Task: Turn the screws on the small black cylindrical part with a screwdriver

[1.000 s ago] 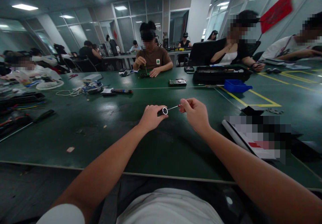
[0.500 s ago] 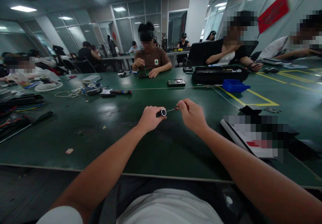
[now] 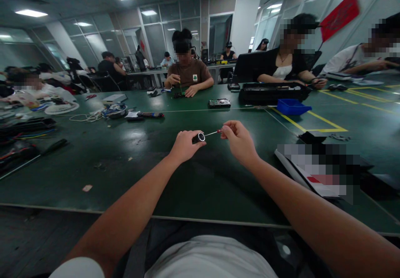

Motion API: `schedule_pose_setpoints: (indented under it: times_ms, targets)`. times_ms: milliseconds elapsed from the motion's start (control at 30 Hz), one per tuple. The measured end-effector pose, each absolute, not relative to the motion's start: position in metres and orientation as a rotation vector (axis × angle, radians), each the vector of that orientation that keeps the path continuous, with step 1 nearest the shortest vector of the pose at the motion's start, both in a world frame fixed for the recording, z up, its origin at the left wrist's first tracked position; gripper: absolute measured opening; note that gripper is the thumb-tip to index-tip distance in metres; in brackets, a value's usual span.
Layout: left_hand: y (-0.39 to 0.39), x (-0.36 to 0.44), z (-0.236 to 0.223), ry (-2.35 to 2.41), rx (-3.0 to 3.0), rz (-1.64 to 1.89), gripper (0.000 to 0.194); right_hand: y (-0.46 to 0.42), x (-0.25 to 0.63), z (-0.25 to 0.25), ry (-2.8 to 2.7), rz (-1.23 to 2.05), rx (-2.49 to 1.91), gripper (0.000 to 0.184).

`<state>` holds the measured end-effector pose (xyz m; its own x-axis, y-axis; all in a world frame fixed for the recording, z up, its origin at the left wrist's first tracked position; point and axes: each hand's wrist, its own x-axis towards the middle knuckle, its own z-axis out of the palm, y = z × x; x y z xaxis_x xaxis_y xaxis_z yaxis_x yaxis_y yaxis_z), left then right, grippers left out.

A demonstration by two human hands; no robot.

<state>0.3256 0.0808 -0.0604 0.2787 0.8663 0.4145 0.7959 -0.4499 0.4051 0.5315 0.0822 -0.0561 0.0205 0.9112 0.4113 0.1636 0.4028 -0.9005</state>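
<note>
My left hand (image 3: 184, 146) is closed round a small black cylindrical part (image 3: 199, 137) with a pale ring on its round end, which faces me. Between the fingers of my right hand (image 3: 239, 140) is a thin screwdriver (image 3: 213, 133) with a red handle and a bright metal shaft. The shaft points left, and its tip meets the edge of the black part. Whether it sits in a screw is too small to tell. Both hands are above the green tabletop (image 3: 200, 182).
To the right lie a white booklet (image 3: 308, 180) and a blue tray (image 3: 293, 106). A bare circuit-board device (image 3: 219, 103) lies ahead, near a long black casing (image 3: 271, 92). Tools and cables (image 3: 114, 110) are at left. A co-worker (image 3: 190, 76) sits opposite.
My left hand has shifted slightly left and tilted the black part. My right fingers have moved a little on the screwdriver. At right, a co-worker's raised hand has come down.
</note>
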Motion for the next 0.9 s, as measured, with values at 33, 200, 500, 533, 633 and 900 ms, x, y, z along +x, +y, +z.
schedule_pose_setpoints:
  times_ms: [33, 200, 500, 533, 633, 900]
  targets:
    - [0.08, 0.326, -0.059, 1.547, 2.433, 0.934, 0.037, 0.087, 0.532, -0.059, -1.364, 0.892, -0.988, 0.027]
    - [0.081, 0.325, -0.056, 1.485, 2.532, 0.934, 0.037, 0.099, 0.539, -0.065, -1.124, 1.167, -1.063, 0.027]
    - [0.086, 0.322, -0.062, 1.585, 2.405, 0.824, 0.028, 0.087, 0.535, -0.056, -1.131, 0.919, -1.134, 0.022]
    - [0.085, 0.322, -0.062, 1.575, 2.373, 0.837, 0.026, 0.087, 0.536, -0.056, -1.143, 0.887, -1.137, 0.023]
    - [0.084, 0.325, -0.063, 1.551, 2.29, 0.877, 0.022, 0.088, 0.54, -0.054, -1.152, 0.755, -1.113, 0.024]
    - [0.081, 0.349, -0.055, 1.434, 2.172, 0.769, 0.035, 0.082, 0.541, -0.049, -1.215, 0.315, -0.904, 0.021]
